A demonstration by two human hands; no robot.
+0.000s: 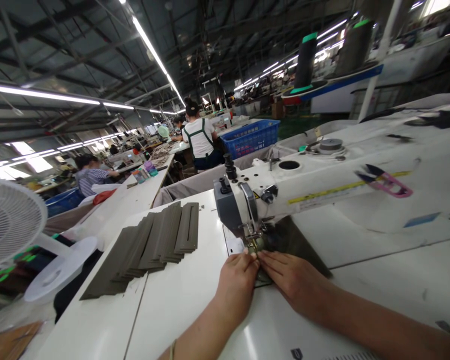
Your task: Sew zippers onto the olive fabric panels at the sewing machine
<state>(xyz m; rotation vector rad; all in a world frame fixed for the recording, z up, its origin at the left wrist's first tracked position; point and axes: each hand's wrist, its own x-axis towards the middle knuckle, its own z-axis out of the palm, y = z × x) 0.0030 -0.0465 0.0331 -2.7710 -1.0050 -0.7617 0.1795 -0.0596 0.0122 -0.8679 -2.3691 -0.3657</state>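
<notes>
A white sewing machine (pixel 285 195) stands over the table, its needle area just beyond my hands. Dark olive fabric (pixel 298 245) lies under the machine head and reaches out to its right. My left hand (pixel 238 280) is closed, its fingertips pinching the fabric's near edge in front of the presser foot. Close against it, my right hand (pixel 288 275) rests on the fabric with its fingers pressed together, tips near the needle. On the table to the left, a fanned stack of olive fabric pieces (pixel 150 242) lies flat.
Pink-handled snips (pixel 390 182) lie on the machine arm. A white fan (pixel 56 270) stands at the left. Behind the machine are a blue basket (pixel 251 137) and a seated person in a white shirt (pixel 199 137). Thread cones (pixel 306 60) stand at the upper right.
</notes>
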